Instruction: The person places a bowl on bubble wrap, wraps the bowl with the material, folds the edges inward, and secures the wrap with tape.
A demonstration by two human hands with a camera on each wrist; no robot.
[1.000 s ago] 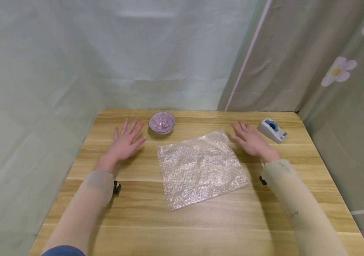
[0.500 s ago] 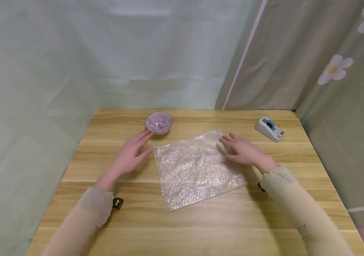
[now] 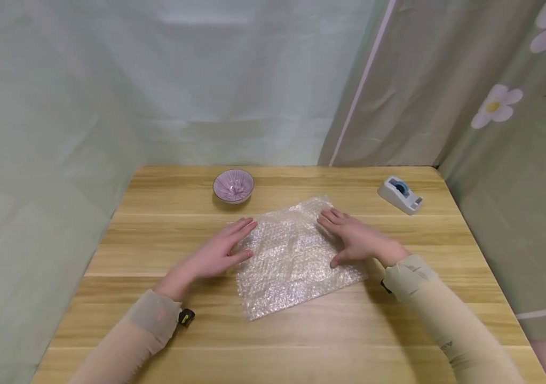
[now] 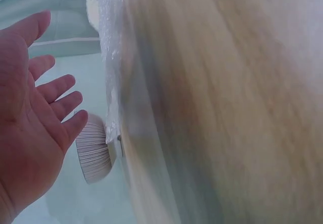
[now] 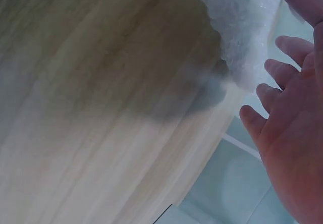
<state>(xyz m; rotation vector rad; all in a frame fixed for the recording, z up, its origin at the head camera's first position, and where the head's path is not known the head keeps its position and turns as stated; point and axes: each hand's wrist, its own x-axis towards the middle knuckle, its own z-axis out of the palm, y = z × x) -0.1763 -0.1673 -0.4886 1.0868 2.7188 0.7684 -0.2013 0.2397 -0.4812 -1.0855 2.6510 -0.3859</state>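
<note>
A sheet of clear bubble wrap lies flat and slightly turned in the middle of the table. Over its left edge reaches my left hand, fingers extended and thumb apart. The left wrist view shows this hand raised off the tabletop with nothing in it. My right hand overlaps the sheet's right side in the head view, fingers loosely bent. Seen from the right wrist, that hand is held above the bubble wrap with its palm bare.
Behind the sheet, to the left, stands a purple-striped bowl. A white tape dispenser with a blue roll sits at the back right of the wooden table. Pale green curtains hang along the back and sides.
Both hands have moved inward from the sheet's two sides to over its left and right edges. The left hand has come away from beside the bowl, toward the person.
</note>
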